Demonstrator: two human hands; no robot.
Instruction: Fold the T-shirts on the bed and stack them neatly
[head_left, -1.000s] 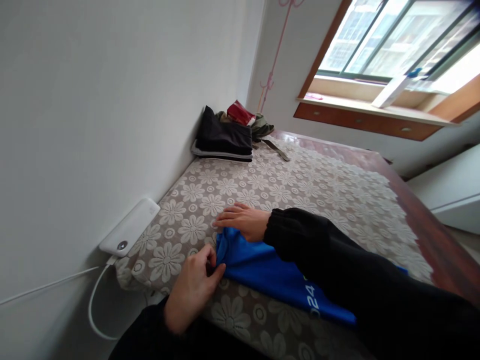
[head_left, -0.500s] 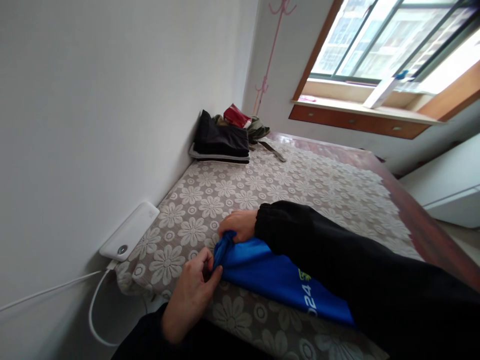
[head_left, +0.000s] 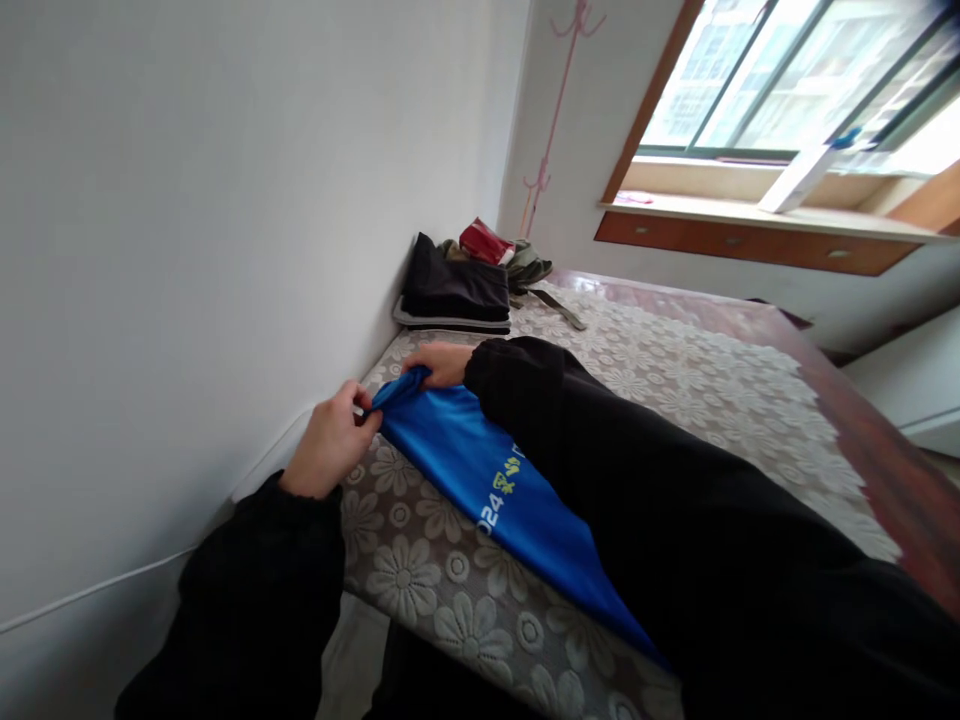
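Observation:
A shiny blue shirt (head_left: 450, 440) with white "024" and yellow print lies folded over along the near side of the bed. At its far left corner my left hand (head_left: 330, 440) pinches the edge between thumb and fingers. Just to the right, my right hand (head_left: 442, 364) is closed on the bunched upper edge of the same shirt. The cloth between the two hands is gathered and slightly raised. My right sleeve hides much of the shirt's right part. Beneath it is a grey bed cover (head_left: 405, 575) with a flower pattern.
Against the wall, a stack of folded dark clothes (head_left: 457, 290) sits at the far end, with a red item (head_left: 486, 241) and an olive bag or garment behind. A white power bank (head_left: 270, 450) is mostly hidden behind my left arm; its white cable (head_left: 97, 592) trails left.
Both hands have moved forward and left, still gripping the shirt, and its corner has shifted toward the wall. More of the print shows. My left arm now covers most of the power bank.

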